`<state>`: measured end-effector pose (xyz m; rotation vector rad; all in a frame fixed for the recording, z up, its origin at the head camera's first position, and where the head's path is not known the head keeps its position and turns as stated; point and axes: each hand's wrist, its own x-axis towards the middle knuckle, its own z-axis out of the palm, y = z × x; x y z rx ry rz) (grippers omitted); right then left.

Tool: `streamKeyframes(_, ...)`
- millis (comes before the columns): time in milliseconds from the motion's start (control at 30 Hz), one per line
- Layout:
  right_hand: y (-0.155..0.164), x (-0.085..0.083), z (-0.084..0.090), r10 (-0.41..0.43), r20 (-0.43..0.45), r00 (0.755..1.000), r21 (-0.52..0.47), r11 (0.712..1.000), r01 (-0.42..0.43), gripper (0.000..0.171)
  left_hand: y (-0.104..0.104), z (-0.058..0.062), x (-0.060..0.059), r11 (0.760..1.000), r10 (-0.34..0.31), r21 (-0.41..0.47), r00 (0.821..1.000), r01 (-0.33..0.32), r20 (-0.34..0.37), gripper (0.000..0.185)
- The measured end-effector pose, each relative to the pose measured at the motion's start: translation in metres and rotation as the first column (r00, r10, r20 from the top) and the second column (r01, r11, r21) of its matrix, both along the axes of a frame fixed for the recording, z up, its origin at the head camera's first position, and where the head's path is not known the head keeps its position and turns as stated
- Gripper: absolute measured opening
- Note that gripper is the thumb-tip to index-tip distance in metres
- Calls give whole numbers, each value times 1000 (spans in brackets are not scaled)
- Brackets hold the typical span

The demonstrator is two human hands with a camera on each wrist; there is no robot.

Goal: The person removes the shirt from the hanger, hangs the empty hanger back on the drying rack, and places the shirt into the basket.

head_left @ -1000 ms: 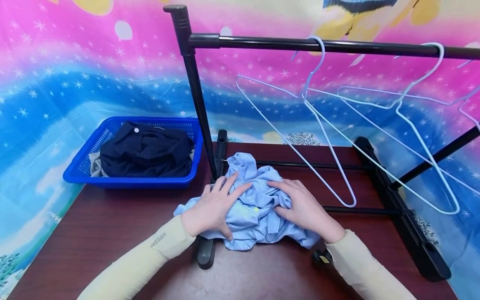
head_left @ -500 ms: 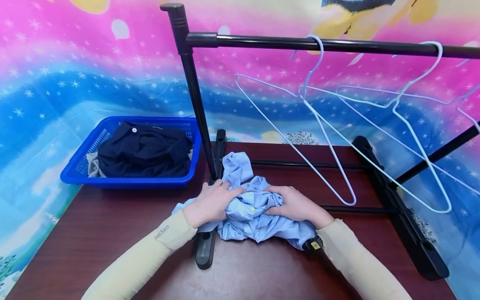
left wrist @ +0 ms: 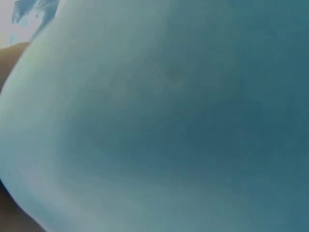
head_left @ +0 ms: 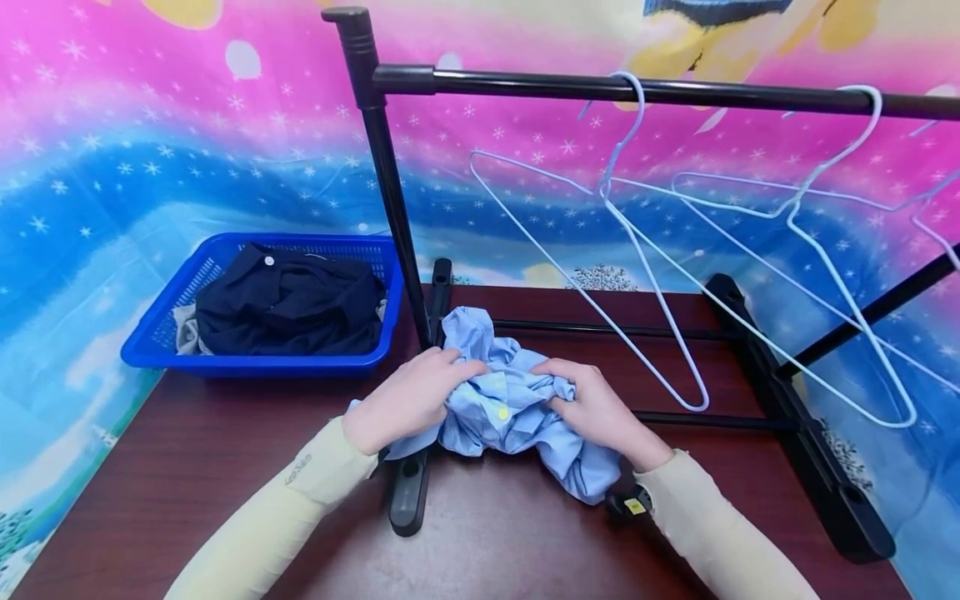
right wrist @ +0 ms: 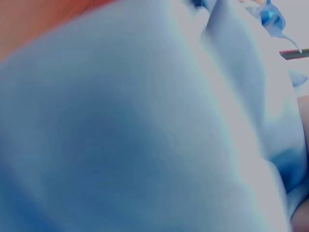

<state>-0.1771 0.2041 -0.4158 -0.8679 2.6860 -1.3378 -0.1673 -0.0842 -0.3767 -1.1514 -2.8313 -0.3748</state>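
A crumpled light blue shirt [head_left: 510, 408] lies on the dark red table [head_left: 225, 450], over the base of a black clothes rack. My left hand [head_left: 408, 396] grips its left side with curled fingers. My right hand [head_left: 592, 404] grips its right side the same way. Both hands bunch the cloth between them. The left wrist view is filled with blue cloth [left wrist: 169, 121], and so is the right wrist view, where the shirt [right wrist: 145, 135] blocks everything else.
A blue plastic basket [head_left: 161, 346] with dark navy clothes [head_left: 288, 300] stands at the back left. The black rack [head_left: 386, 183] carries white wire hangers [head_left: 652, 275] on its top bar. Its base bars [head_left: 795, 425] lie across the table's right side.
Both hands went from lying flat on the shirt to curling round it and gathering it into a tighter bunch, lifted slightly off the table.
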Motion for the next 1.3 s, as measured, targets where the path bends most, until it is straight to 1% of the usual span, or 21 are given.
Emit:
streamKeyframes(133,-11,7,13,-31,-51,998,-89,996,27,49,-8,20,6,997,25,74,999,-23,-30,64)
streamKeyframes(233,-22,11,22,-33,-77,996,-164,986,20,51,-15,36,11,991,54,123,997,-48,-47,66)
streamKeyframes(333,-33,14,27,-22,-83,996,-229,973,2,54,-24,49,17,985,74,159,995,-63,-66,64)
streamKeyframes(533,-59,15,37,39,-113,993,-310,948,-73,54,-43,72,29,972,111,216,988,-87,-104,48)
streamKeyframes(667,-77,14,46,85,-149,985,-345,929,-133,51,-57,85,35,962,142,253,980,-102,-143,45)
streamKeyframes(800,-96,12,56,113,-202,973,-361,915,-181,48,-70,96,40,949,179,291,967,-121,-183,44)
streamKeyframes(867,-106,10,61,120,-230,966,-363,910,-200,46,-77,100,43,942,210,304,956,-141,-206,47)
streamKeyframes(967,-120,7,69,132,-267,955,-365,903,-227,46,-87,106,47,926,265,330,938,-183,-224,56)
streamKeyframes(1033,-129,4,74,140,-290,947,-369,896,-245,45,-92,111,50,910,303,359,923,-206,-238,61)
streamKeyframes(1100,-138,1,78,146,-304,941,-380,888,-260,45,-97,115,52,888,339,404,905,-218,-257,61)
streamKeyframes(1200,-153,-3,83,130,-332,934,-410,872,-267,42,-102,120,55,846,404,481,866,-231,-293,54)
streamKeyframes(1300,-168,-6,87,91,-367,926,-450,854,-262,41,-104,124,58,800,468,552,821,-235,-328,44)
